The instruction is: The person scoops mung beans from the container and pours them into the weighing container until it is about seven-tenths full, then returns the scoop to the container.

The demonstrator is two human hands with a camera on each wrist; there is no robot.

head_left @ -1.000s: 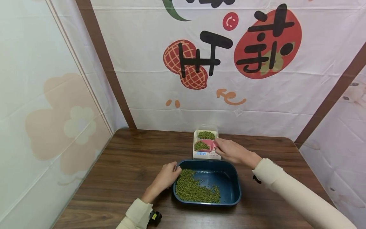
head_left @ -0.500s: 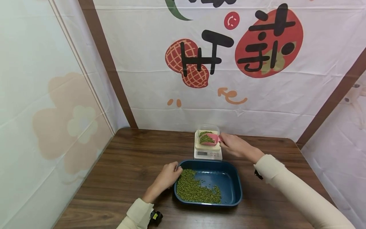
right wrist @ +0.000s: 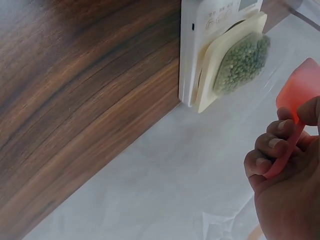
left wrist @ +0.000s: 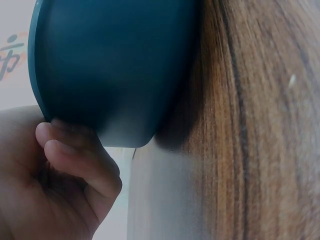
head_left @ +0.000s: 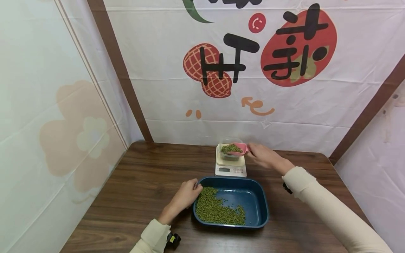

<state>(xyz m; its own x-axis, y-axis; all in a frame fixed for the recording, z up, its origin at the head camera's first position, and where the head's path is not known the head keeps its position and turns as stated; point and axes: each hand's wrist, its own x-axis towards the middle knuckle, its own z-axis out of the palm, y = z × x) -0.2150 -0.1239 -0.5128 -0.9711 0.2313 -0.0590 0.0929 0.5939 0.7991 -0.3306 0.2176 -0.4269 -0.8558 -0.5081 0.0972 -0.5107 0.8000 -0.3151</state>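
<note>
My right hand [head_left: 263,155] grips the handle of a pink scoop [right wrist: 300,87], fingers curled round it in the right wrist view. In the head view the scoop is over a clear plastic container [head_left: 230,158] of green mung beans [right wrist: 243,62], which stands on a white kitchen scale [head_left: 230,170]. Some beans in the head view lie at the scoop's mouth; whether they are in it or below it is hard to tell. My left hand [head_left: 186,194] pinches the left rim of a dark blue basin [left wrist: 115,65], with mung beans [head_left: 216,209] heaped on its left side.
The basin stands in front of the scale on a dark wooden table [head_left: 152,175]. A white printed cloth [head_left: 164,95] hangs right behind the table's back edge. A black wrist device [head_left: 173,240] is strapped at the left cuff.
My right hand has lifted the bean-loaded scoop from the front of the scale, back and slightly right, to over the container. The scale's lit display has dimmed. My left hand stays on the rim.
</note>
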